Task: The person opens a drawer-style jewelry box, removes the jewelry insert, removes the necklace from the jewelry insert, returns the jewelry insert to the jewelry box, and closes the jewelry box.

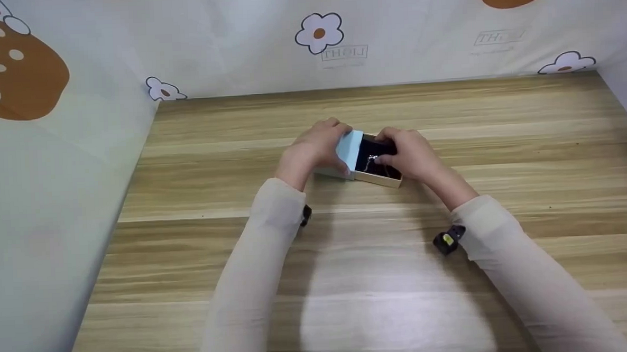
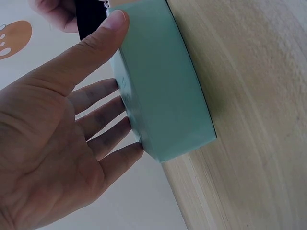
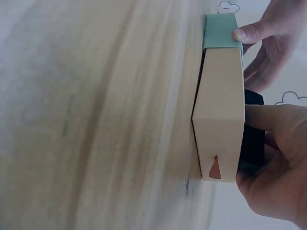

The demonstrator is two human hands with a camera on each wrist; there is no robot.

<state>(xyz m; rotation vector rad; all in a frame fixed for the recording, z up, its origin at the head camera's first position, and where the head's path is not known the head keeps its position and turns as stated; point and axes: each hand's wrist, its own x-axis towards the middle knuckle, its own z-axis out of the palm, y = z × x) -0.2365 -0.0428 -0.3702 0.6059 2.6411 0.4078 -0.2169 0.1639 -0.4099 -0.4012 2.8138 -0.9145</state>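
Observation:
A small jewellery box lies on the wooden table, its beige drawer (image 1: 378,179) slid partly out of a mint-green sleeve (image 1: 350,149). My left hand (image 1: 316,147) grips the sleeve, thumb on the near side and fingers over the top toward the far side. Inside the drawer is a black insert (image 1: 364,148) carrying a silver chain with a sparkling piece (image 1: 372,157). My right hand (image 1: 411,153) holds the insert, thumb over its near part and fingers at the far edge. In the right wrist view the insert (image 3: 253,146) stands above the drawer's rim.
Wood-grain tabletop (image 1: 198,202) surrounds the box. A pale backdrop with a printed flower (image 1: 319,33) rises behind the table's far edge and along the left. Small black devices are strapped to both wrists, such as the right one (image 1: 447,240).

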